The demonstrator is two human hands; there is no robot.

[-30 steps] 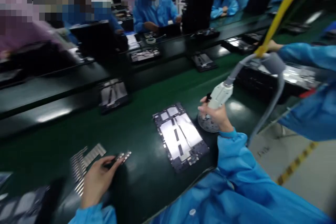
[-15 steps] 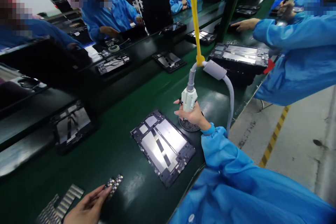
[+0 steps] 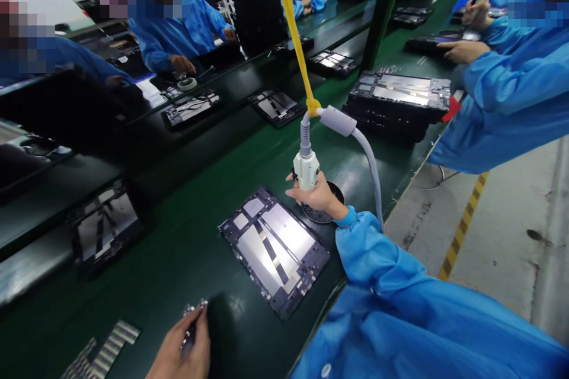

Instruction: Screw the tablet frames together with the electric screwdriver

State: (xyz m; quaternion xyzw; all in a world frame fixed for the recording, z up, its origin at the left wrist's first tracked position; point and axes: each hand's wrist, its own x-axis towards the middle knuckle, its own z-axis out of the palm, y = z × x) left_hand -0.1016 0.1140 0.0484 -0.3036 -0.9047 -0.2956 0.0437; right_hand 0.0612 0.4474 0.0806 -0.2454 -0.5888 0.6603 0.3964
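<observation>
My right hand (image 3: 317, 195) is closed around a white electric screwdriver (image 3: 306, 167), upright, on a thick grey cable below a yellow strap; its tip is hidden. Under that hand sits a round black perforated dish (image 3: 335, 190). An opened tablet (image 3: 284, 237) with silver plates and a black ribbon lies beside it on the green bench. At the lower left, my left hand (image 3: 189, 343) pinches small dark circuit boards (image 3: 190, 331), partly covered by the fingers. Left of that hand lie several strips of boards (image 3: 113, 346).
Another opened tablet (image 3: 105, 222) lies at the left. Beyond my right hand stands a stack of tablets (image 3: 395, 100). Opened tablets (image 3: 275, 106) sit along the line. A co-worker's hand (image 3: 464, 52) touches a device at the right. A green post (image 3: 384, 12) rises behind.
My left hand has moved right and turned, covering more of the boards. My right hand keeps the screwdriver over the dish, slightly farther left in view. The left tablet has shifted left.
</observation>
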